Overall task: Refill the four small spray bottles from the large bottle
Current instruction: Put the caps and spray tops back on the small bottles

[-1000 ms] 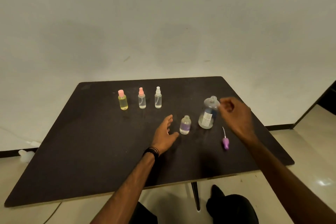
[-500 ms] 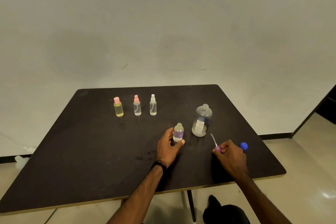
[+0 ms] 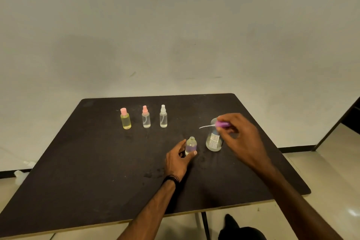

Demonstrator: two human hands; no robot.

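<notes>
Dark counter (image 3: 97, 171): large bottle (image 3: 213, 142) uncapped, right of centre. Left hand (image 3: 178, 159) clamped on the open small bottle (image 3: 191, 145) just left of it; right hand (image 3: 241, 134) pinches the purple spray top (image 3: 222, 124) above the large bottle. Three capped small bottles (image 3: 146, 117) stand in a far-left row.

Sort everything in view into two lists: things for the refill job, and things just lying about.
For the job:
- large clear labelled bottle
- small open purple-tinted bottle, gripped by left hand
- purple spray cap with dip tube, held by right hand
- yellow bottle, pink cap
- clear bottle, pink sprayer
- clear bottle, white sprayer

Lying about:
- white object on floor
</notes>
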